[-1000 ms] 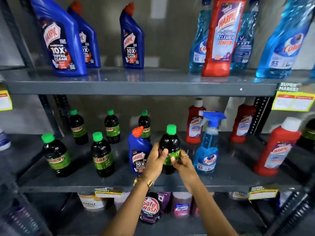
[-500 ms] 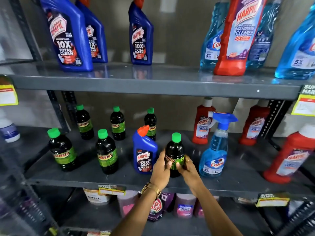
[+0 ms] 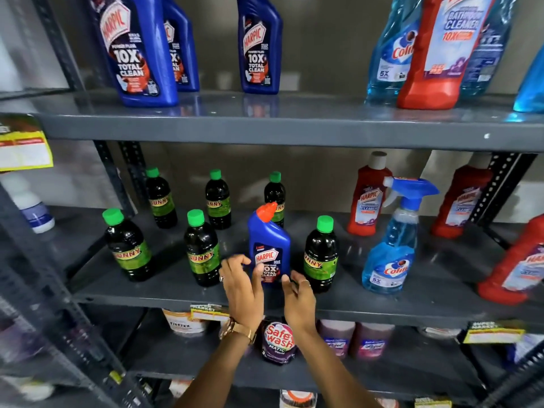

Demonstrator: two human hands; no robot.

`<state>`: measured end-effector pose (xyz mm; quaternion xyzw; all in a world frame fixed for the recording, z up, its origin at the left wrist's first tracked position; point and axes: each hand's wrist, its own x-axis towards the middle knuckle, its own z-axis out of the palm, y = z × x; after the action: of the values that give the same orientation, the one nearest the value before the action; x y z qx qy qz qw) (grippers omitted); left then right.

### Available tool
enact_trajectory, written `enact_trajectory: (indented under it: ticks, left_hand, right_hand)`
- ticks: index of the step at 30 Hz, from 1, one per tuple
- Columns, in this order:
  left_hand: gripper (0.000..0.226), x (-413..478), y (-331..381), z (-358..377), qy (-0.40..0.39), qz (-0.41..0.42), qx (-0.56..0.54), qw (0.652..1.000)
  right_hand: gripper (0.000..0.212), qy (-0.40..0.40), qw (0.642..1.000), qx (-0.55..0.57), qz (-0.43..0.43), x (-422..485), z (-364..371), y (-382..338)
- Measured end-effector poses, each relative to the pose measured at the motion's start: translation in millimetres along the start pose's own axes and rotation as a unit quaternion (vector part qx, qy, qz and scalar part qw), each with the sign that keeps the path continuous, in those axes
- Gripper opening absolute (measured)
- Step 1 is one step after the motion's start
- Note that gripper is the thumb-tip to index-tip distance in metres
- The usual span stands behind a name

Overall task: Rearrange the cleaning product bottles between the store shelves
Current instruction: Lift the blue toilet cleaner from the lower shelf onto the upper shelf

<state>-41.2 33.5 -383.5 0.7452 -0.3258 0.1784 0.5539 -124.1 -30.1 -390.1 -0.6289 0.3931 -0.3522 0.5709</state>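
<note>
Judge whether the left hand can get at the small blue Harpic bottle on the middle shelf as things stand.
Probably yes. The left hand is open right before the small blue Harpic bottle, which stands at the middle shelf front with gaps either side.

On the middle shelf (image 3: 382, 312): Harpic bottle (image 3: 269, 245) at front centre, one Sunny bottle (image 3: 321, 257) just right, another Sunny bottle (image 3: 202, 251) left, spray bottle (image 3: 393, 245) farther right. Both hands, left hand (image 3: 243, 287) and right hand (image 3: 298, 298), before the Harpic bottle.

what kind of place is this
Most likely a supermarket cleaning-products aisle: grey metal shelves carry repeated Harpic bottles and Sunny bottles, with yellow price tags marked "super market" clipped to the shelf edges.
</note>
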Motion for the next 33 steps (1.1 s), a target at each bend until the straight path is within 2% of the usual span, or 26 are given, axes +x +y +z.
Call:
enact_trajectory:
  ticks: [2,5,7,9,10,13,19,22,24,28,33]
  left_hand:
    - [0.051,7.9,-5.2,1.2,-0.003,-0.05,-0.037,0.998]
    - [0.066,11.1,-9.9,8.5,-0.094,-0.165,-0.173,0.966]
    - [0.057,9.4,-16.6,12.3,-0.171,-0.213,-0.197,0.942]
    - [0.041,10.0,-23.5,10.0,-0.208,-0.219,-0.184,0.935]
    - [0.038,11.7,-26.5,8.3,-0.21,-0.209,-0.189,0.936]
    - [0.05,10.1,-31.6,-2.6,-0.221,-0.188,-0.185,0.939]
    - [0.02,-22.1,-20.5,-27.2,-0.202,-0.182,-0.169,0.947]
    - [0.026,-34.5,-4.2,-40.5,-0.153,-0.167,-0.178,0.958]
    - [0.026,-34.3,15.1,-51.8,-0.136,-0.135,-0.179,0.965]
    - [0.016,-10.9,63.8,-73.1,-0.08,-0.071,-0.183,0.977]
    - [0.025,38.7,135.4,-105.7,-0.044,0.036,-0.235,0.97]
  right_hand:
    - [0.041,-0.012,0.999,-0.025,-0.023,6.5,14.0,-1.3]
    - [0.046,-0.001,0.999,-0.029,-0.032,13.5,23.9,-3.8]
    - [0.049,0.005,0.999,-0.021,-0.038,16.7,24.9,-3.4]
    - [0.048,0.007,0.999,-0.012,-0.049,18.6,24.0,-1.2]
    - [0.046,0.008,0.998,-0.008,-0.054,18.4,23.2,-0.7]
    - [0.043,-0.003,0.998,-0.013,-0.061,12.3,18.5,4.5]
    - [0.043,-0.007,0.996,-0.025,-0.08,-25.2,6.7,18.1]
    - [0.047,0.004,0.994,-0.016,-0.109,-53.8,1.0,8.8]
    - [0.05,0.004,0.99,0.003,-0.138,-65.6,-5.9,-7.8]
    - [0.043,-0.01,0.978,0.065,-0.198,-76.2,-21.8,-62.3]
    - [0.039,-0.003,0.946,0.095,-0.311,-87.1,-42.0,-150.3]
